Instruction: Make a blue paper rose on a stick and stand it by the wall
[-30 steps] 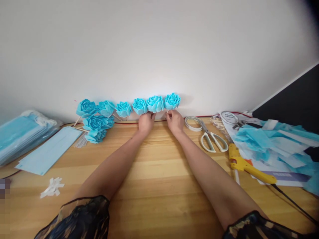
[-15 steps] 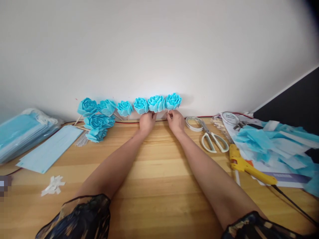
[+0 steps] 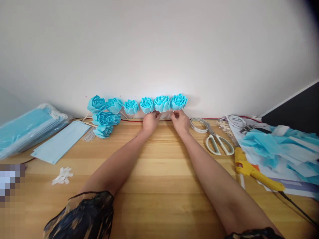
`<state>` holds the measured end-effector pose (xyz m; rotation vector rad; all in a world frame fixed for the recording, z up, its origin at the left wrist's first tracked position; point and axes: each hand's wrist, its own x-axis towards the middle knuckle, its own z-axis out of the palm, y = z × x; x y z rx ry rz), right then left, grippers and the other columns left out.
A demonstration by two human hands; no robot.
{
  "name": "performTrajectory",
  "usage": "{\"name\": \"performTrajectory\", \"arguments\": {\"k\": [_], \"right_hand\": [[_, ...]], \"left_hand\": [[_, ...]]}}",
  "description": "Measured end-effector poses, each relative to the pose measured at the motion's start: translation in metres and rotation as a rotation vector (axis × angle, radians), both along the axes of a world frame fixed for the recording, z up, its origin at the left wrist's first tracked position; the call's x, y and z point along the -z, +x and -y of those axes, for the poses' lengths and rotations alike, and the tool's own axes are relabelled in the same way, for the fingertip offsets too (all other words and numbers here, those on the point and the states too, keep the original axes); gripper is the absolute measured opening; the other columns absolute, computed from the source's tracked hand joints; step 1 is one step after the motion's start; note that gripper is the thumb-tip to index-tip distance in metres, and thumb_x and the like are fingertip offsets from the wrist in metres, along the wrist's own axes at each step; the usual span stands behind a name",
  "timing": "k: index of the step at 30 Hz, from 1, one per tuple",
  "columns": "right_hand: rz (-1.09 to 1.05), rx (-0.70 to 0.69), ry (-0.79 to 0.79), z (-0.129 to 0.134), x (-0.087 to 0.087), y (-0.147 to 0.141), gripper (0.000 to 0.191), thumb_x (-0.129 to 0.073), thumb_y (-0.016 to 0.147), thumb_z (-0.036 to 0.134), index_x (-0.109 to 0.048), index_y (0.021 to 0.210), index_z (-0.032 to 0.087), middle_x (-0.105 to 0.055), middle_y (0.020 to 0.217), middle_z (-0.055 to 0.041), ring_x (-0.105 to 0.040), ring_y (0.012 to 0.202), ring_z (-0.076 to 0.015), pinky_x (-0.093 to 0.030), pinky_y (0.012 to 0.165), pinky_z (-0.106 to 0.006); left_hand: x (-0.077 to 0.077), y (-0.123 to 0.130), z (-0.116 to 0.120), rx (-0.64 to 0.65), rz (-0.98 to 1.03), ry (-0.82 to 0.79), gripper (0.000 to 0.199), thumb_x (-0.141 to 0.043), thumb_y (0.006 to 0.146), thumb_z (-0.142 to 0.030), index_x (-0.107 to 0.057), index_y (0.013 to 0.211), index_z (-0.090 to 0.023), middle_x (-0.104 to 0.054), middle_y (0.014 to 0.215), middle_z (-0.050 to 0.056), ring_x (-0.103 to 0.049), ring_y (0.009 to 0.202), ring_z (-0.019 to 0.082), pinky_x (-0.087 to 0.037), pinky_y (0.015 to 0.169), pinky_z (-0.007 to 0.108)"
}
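Against the wall at the back of the wooden table, blue flowers form a row. My right hand point(image 3: 180, 121) is closed just below the rightmost flower point(image 3: 179, 101), its fingertips pinched near the flower's thin stem. Under the wide flower point(image 3: 162, 103) and the one beside it point(image 3: 147, 105), my left hand point(image 3: 151, 120) has its fingers closed; what it grips is hidden. Another flower point(image 3: 131, 107) leans by the wall to the left. More blue flowers point(image 3: 102, 118) are bunched further left, with pale sticks poking out.
Scissors point(image 3: 219, 144) and a tape roll point(image 3: 198, 125) lie right of my hands. Beyond them are a yellow glue gun point(image 3: 259, 176) with a cord and piled blue strips point(image 3: 279, 146). At left are flat blue sheets point(image 3: 61, 142), a plastic-wrapped stack point(image 3: 32, 127) and white scraps point(image 3: 63, 175).
The whole view has shifted, so the table items and flowers appear further right. My right hand's fingers have moved slightly away from the rightmost flower's stem; both hands remain below the row.
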<state>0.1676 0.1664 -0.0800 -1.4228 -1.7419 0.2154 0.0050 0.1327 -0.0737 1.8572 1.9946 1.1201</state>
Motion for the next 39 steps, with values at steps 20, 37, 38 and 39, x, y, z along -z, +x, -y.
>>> {"name": "performTrajectory", "arguments": {"k": [20, 37, 38, 39], "right_hand": [[0.054, 0.037, 0.053, 0.0, -0.003, 0.001, 0.035, -0.045, 0.097, 0.041, -0.069, 0.093, 0.016, -0.076, 0.099, -0.0187, -0.068, 0.091, -0.0316, -0.046, 0.081, -0.039], [0.568, -0.099, -0.003, 0.018, -0.023, 0.03, 0.029, -0.051, 0.096, 0.032, -0.073, 0.104, 0.015, -0.075, 0.109, -0.0162, -0.065, 0.106, -0.031, -0.048, 0.089, -0.039], [0.618, -0.126, -0.012, 0.023, -0.028, 0.038, 0.028, -0.053, 0.095, 0.031, -0.074, 0.103, 0.015, -0.075, 0.111, -0.0159, -0.064, 0.107, -0.0306, -0.048, 0.09, -0.039], [0.662, -0.151, -0.021, 0.027, -0.034, 0.048, 0.027, -0.054, 0.094, 0.031, -0.074, 0.104, 0.015, -0.075, 0.113, -0.0153, -0.064, 0.109, -0.0302, -0.047, 0.092, -0.039]], "left_hand": [[-0.008, -0.053, 0.082, 0.032, 0.045, -0.092, 0.02, -0.061, 0.089, -0.029, -0.075, 0.084, -0.016, -0.072, 0.074, 0.004, -0.062, 0.069, 0.019, -0.038, 0.062, 0.026], [0.008, -0.061, 0.097, 0.137, 0.16, -0.071, 0.044, -0.05, 0.088, -0.045, -0.033, 0.056, -0.02, -0.035, 0.055, -0.004, -0.035, 0.056, 0.011, -0.021, 0.056, 0.028], [0.008, -0.061, 0.097, 0.143, 0.162, -0.072, 0.044, -0.05, 0.087, -0.045, -0.033, 0.056, -0.02, -0.035, 0.055, -0.004, -0.035, 0.056, 0.011, -0.021, 0.057, 0.028], [0.009, -0.061, 0.097, 0.151, 0.163, -0.072, 0.043, -0.05, 0.087, -0.046, -0.034, 0.056, -0.02, -0.035, 0.056, -0.004, -0.036, 0.057, 0.011, -0.022, 0.057, 0.028]]}}
